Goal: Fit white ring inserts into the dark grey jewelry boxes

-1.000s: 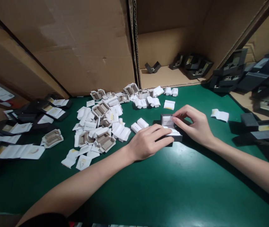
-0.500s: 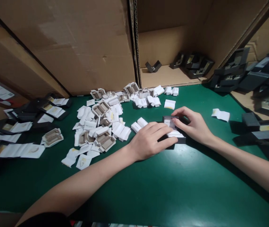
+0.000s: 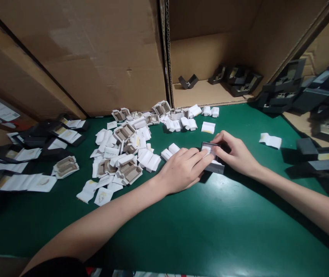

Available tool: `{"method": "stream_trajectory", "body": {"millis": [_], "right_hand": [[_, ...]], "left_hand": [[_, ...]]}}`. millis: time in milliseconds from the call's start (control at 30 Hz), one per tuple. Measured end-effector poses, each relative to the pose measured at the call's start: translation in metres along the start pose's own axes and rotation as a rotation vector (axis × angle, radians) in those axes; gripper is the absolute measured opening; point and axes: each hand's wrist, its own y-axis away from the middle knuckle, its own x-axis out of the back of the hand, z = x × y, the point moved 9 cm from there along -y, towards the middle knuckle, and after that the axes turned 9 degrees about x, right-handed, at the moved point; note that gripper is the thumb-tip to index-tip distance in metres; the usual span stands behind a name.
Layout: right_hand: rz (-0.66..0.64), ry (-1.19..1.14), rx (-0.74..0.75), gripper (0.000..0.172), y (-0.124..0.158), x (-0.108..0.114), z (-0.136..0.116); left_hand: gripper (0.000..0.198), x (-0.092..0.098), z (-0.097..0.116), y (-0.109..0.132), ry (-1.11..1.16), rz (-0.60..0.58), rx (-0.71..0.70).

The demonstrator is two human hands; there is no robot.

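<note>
Black box (image 3: 217, 168); right hand (image 3: 236, 153) at edge

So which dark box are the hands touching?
The open box showing white inside, between the left hand and right hand. Both touch it; the other dark boxes lie untouched at the sides or farther back.
</note>
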Motion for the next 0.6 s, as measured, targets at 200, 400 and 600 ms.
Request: {"method": "stream_trajectory", "body": {"millis": [200, 400, 600], "right_hand": [[-0.024, -0.030, 0.007, 0.006, -0.0009, -0.0005, 0.0004], [-0.084, -0.040, 0.034, 0.018, -0.0006, -0.0058, -0.0017], [-0.029, -0.088, 0.063, 0.016, -0.0003, -0.0036, 0.0006]], "left_hand": [[0.038, 0.0000, 0.0053, 0.0009, -0.107, 0.041, 0.018], [0.037, -0.0006, 0.0076, 0.0022, -0.117, 0.049, 0.037], [0.037, 0.0020, 0.0063, 0.0034, -0.038, 0.086, 0.035]]}}
